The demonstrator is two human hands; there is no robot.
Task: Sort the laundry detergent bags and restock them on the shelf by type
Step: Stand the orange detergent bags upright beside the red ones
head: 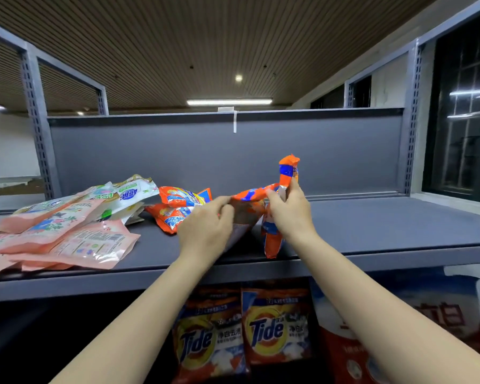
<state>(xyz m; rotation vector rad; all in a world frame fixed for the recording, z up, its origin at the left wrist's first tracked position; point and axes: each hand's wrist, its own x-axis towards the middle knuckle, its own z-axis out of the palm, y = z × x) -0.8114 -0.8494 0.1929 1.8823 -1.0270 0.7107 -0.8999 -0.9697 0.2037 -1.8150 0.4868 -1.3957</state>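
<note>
Tide bags [244,328] low in front, under the shelf [372,239]. Both hands pinching one orange bag [250,198] – left hand [205,225] at its left edge, right hand [288,209] gripping the upturned end. Orange pile [178,206] just left – nearer the left hand; pink bags [61,236] further left.

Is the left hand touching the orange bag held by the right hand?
Touching. The head view shows the left hand pinching the orange bag's edge.

head view, close, facing shelf [372,225]
</note>
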